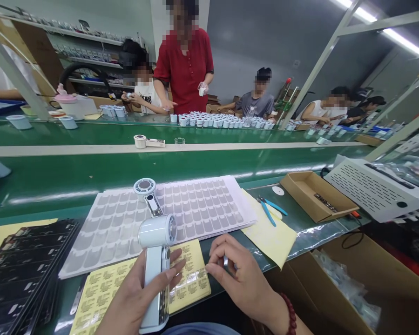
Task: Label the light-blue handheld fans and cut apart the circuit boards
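- The light blue fan (154, 279) is up in the air over the front edge of the table. It has a smooth, shiny plastic skin, a fat round head and a long boxy handle, almost upright.
- The left hand (134, 295) is wrapped around the handle, with the thumb across it.
- The right hand (242, 274) is just beside, apart from the fan. Its fingers curl with the tips close together; I cannot tell if they pinch something thin. Round red beads (289, 314) circle the wrist.
- Under the hands is a flat yellow sticker sheet (104, 288), glossy, with tiny black print.
- Behind it are white paper sheets (242, 204) with rows of dull gray shapes. A second fan (145, 186) lies on them, its round face full of slots.
- To the left, thin black panels (24, 270) make a slippery-looking pile.
- To the right, a tool with smooth blue handles (268, 214) lies on yellow paper (282, 237), near a brown cardboard tray (302, 200).
- Farther off is a flat, shiny green belt (230, 160).
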A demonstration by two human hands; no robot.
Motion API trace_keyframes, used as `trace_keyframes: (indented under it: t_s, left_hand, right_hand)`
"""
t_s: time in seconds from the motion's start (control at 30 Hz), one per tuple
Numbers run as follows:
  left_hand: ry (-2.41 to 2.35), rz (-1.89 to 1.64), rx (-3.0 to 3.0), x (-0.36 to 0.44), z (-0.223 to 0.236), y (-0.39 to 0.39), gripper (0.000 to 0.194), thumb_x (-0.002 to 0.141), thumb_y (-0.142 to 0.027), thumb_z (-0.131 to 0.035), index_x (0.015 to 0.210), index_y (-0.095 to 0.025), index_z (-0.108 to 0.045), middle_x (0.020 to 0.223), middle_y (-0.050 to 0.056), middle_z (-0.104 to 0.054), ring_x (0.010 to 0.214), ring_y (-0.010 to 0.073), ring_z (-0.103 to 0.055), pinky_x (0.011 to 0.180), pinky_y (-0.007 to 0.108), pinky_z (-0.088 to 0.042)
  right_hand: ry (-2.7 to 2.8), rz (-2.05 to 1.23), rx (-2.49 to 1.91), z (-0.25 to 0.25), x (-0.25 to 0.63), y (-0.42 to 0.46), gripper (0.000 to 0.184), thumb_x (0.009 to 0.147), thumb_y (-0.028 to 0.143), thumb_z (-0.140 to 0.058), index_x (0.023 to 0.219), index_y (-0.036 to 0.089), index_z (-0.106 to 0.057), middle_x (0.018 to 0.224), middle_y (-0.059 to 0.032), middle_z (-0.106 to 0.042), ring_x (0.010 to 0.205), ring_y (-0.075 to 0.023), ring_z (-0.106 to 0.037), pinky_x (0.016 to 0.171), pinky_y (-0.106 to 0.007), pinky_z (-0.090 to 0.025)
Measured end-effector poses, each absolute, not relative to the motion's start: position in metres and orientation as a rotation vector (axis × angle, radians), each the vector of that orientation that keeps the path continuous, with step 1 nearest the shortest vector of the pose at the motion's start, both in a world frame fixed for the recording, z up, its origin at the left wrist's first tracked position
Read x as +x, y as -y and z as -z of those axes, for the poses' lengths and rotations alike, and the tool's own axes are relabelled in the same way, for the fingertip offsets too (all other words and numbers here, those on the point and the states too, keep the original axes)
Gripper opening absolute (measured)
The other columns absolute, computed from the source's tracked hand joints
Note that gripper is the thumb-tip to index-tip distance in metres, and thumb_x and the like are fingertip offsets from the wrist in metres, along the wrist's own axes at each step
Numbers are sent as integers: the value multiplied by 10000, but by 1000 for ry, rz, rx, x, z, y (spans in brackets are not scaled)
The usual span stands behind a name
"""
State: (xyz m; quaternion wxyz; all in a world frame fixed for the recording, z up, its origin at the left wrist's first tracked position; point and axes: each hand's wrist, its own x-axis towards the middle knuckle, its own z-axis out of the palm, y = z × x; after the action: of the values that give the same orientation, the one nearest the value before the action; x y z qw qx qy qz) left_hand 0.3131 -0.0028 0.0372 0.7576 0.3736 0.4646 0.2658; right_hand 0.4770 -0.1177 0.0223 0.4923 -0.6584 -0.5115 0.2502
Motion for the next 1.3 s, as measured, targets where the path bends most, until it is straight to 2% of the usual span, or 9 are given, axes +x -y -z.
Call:
trace_keyframes:
  t_s: [0.2,0.3,0.47,0.57,0.67,0.73,0.83,1.0,1.3]
  left_hand:
    - [-1038,-605,843,315,-43,5,672,637,-79,-850,1250,-151,-584,1134,164,-767,1002,321,-742,871,352,-619]
    - [-1036,-619,836,316,-42,6,627,643,-74,-845,1216,-142,-599,1113,165,-771,1002,316,-743,873,348,-617]
    - [-1027,-615,804,314,-42,5,639,590,-174,-911,1174,-167,-652,1157,145,-759,1024,321,-736,910,387,-606]
    - [-1019,-610,777,312,-47,4,638,537,-274,-950,1112,-176,-692,1127,114,-768,892,300,-760,788,366,-635]
    - [-1005,-606,708,309,-52,2,545,660,-471,-872,1100,-187,-721,1066,89,-779,894,275,-750,678,301,-614]
    - [-979,-663,621,309,-55,1,482,771,-538,-766,1134,-222,-731,1104,59,-771,1028,259,-716,772,285,-600]
    - [-928,-751,555,311,-59,-2,398,861,-495,-684,1185,-268,-727,1176,27,-754,1167,246,-653,960,320,-547]
    - [-890,-755,558,311,-59,-7,405,888,-483,-642,1188,-227,-737,1156,65,-759,1168,284,-650,990,391,-537]
    - [-895,-757,511,310,-59,-10,351,906,-458,-628,1145,-233,-753,1154,59,-757,1174,260,-649,903,321,-578]
  right_hand:
    - [1389,-499,-1836,-7,473,108,77,915,189,-558,850,213,-592,978,-45,-611,792,-174,-597,690,-300,-455]
    - [1407,-494,-1780,-1,475,109,94,911,187,-570,827,209,-605,948,-45,-609,812,-183,-605,702,-301,-454]
    - [1216,-645,-1540,-25,473,118,94,903,260,-641,826,212,-619,938,-30,-574,707,-131,-532,579,-250,-404]
    - [1156,-727,-1431,-46,463,113,131,912,308,-640,828,214,-605,950,-31,-567,738,-133,-528,569,-245,-391]
    - [1158,-837,-1343,-62,447,98,106,888,262,-652,816,213,-590,932,-25,-579,826,-151,-555,613,-239,-413]
    - [1207,-891,-1347,-68,438,88,95,864,194,-657,801,208,-587,914,-10,-574,810,-139,-562,629,-233,-422]
    - [1284,-894,-1413,-72,431,75,113,853,135,-656,786,198,-590,906,10,-544,724,-104,-536,642,-228,-435]
    - [1327,-910,-1474,-75,430,66,139,843,124,-671,757,191,-585,926,15,-534,712,-94,-543,655,-234,-448]
    - [1430,-800,-1533,-69,429,57,130,855,117,-647,782,195,-572,960,10,-538,739,-105,-547,681,-259,-455]
